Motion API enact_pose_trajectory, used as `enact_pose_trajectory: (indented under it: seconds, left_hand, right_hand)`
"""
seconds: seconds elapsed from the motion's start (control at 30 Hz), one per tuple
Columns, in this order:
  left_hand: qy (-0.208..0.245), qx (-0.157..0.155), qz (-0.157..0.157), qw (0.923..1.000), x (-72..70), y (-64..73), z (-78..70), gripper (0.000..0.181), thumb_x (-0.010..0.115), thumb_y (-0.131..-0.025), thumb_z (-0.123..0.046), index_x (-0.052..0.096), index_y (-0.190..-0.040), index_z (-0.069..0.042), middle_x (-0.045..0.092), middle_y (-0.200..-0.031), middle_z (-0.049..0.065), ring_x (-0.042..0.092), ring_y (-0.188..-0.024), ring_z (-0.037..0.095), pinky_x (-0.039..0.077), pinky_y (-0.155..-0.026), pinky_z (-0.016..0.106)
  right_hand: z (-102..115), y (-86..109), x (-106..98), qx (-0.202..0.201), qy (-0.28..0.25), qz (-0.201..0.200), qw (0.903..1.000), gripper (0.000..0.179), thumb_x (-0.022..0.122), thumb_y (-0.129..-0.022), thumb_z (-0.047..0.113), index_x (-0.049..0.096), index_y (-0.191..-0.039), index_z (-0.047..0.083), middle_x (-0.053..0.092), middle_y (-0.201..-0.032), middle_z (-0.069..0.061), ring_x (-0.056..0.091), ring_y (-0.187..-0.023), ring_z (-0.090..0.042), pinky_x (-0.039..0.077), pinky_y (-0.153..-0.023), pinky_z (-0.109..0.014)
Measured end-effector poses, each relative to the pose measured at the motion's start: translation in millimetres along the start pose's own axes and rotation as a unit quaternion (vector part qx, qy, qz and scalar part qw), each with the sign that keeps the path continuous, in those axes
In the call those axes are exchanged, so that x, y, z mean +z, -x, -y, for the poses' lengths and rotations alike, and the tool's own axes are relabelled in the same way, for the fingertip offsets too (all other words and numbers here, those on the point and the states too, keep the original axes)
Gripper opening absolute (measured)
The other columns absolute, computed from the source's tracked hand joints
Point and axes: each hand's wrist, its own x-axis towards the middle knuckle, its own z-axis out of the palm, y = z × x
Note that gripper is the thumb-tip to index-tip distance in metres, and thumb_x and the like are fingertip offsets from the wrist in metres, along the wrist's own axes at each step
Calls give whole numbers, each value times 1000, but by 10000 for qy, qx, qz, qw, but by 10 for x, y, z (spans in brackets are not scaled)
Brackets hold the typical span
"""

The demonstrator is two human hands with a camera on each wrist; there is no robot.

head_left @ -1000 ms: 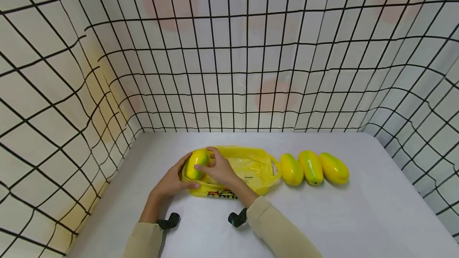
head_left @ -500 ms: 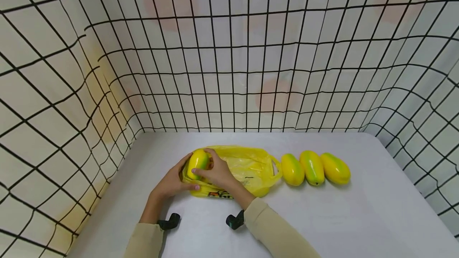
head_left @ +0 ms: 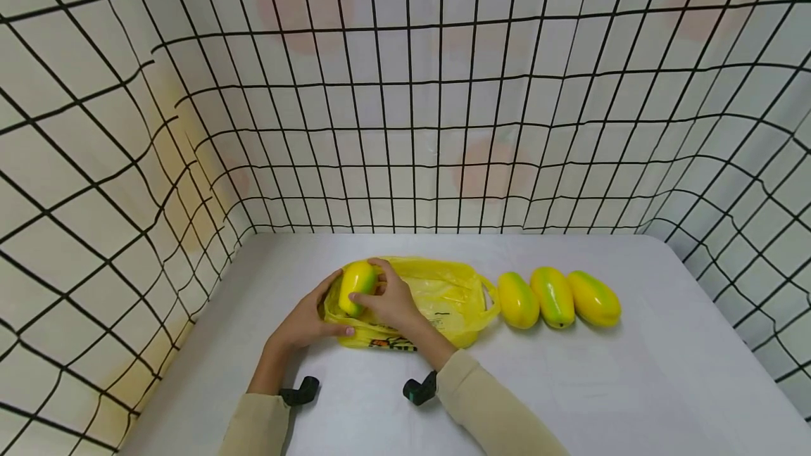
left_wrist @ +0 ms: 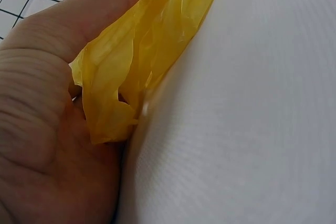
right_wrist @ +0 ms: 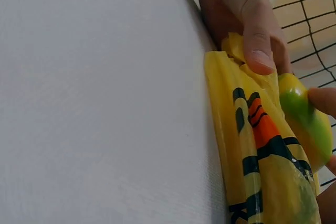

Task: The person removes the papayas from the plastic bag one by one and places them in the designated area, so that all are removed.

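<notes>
A thin yellow plastic bag (head_left: 443,294) lies on the table with its mouth spread. My left hand (head_left: 304,321) holds its left end, thumb outside the near edge; the left wrist view shows bag film (left_wrist: 173,24) bunched under the thumb (left_wrist: 89,14). Inside that end stands a glossy yellow-green mango (head_left: 356,286), leaning slightly right. My right hand (head_left: 395,307) grips it from the right, thumb on the near side and fingers behind. In the right wrist view the mango (right_wrist: 302,116) shows behind the bag's printed side (right_wrist: 268,145), right fingertips against it.
Three similar mangoes, left (head_left: 517,301), middle (head_left: 552,298) and right (head_left: 594,299), lie in a row right of the bag's handle loop (head_left: 489,301). White cloth covers the table (head_left: 633,385). Black grid netting (head_left: 437,125) walls the back and sides.
The mango in my right hand has moved a little to the right and tilted slightly, and the right hand with it. My left hand keeps its place on the bag.
</notes>
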Motion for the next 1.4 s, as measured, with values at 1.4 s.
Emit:
enact_pose_trajectory:
  seconds: [1.4]
  left_hand:
    - [-34,-17,25,10000,-1,10,-36,117,88,-60,-54,18,-153,-41,20,-162,-8,17,-150,23,18,-120,55]
  right_hand:
    - [-118,301,-940,38,-584,368,9976,63,73,-83,47,41,-136,55,36,-148,4,56,-112,-26,56,-83,-33]
